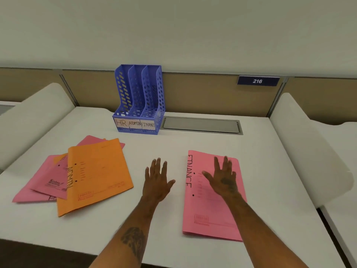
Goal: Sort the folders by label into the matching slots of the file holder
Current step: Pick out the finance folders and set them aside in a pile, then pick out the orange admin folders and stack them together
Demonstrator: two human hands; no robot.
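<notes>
A blue file holder (138, 105) stands at the back of the white desk (158, 147), its three slots labelled HR, ADMIN and FINANCE, all showing no folders. A pink folder marked FINANCE (210, 206) lies flat at the right. My right hand (224, 176) is spread open over its upper part, holding nothing. My left hand (157, 178) hovers open above bare desk, left of that folder. At the left lies a loose pile: an orange folder marked ADMIN (98, 175) on top of pink folders (48, 180) whose labels are mostly hidden.
A grey cable hatch (201, 125) is set into the desk right of the holder. Tan partition panels run along the back, with a blue sign reading 216 (257, 81). White curved dividers (309, 142) flank the desk on both sides.
</notes>
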